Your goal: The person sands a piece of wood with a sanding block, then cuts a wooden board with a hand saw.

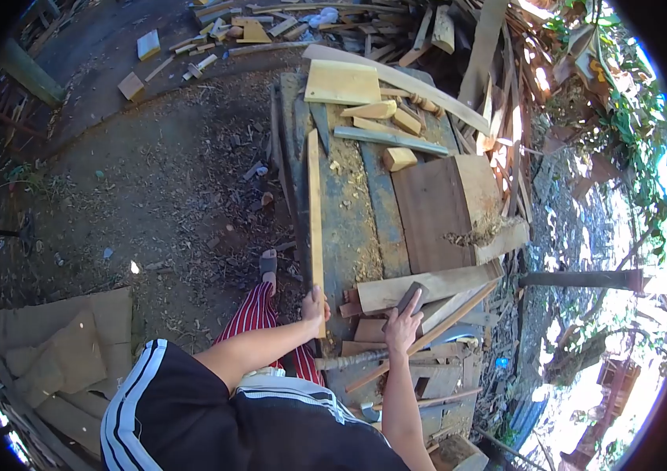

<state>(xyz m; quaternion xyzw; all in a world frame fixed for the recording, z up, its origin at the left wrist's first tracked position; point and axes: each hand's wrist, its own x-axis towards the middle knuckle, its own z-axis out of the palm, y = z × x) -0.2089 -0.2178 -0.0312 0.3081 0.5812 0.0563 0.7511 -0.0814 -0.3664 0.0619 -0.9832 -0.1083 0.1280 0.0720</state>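
My left hand (315, 308) is closed around the lower end of a long, narrow wooden strip (315, 212), which runs along the left edge of the workbench (341, 204). In my right hand (402, 330) is a small dark rectangular block (409, 297), gripped with the fingers along its side. The block overlaps a wide pale board (447, 284) lying across the bench. A thin wooden stick (435, 334) slants beneath my right hand. Sawdust and shavings lie on the bench top.
A large brown wooden panel (431, 212), a grey-green stick (388, 140) and a pale board (341, 82) lie farther up the bench. Scrap wood (498, 78) is piled beyond. Cardboard (98, 345) covers ground at left, and a sandaled foot (269, 267) stands beside the bench.
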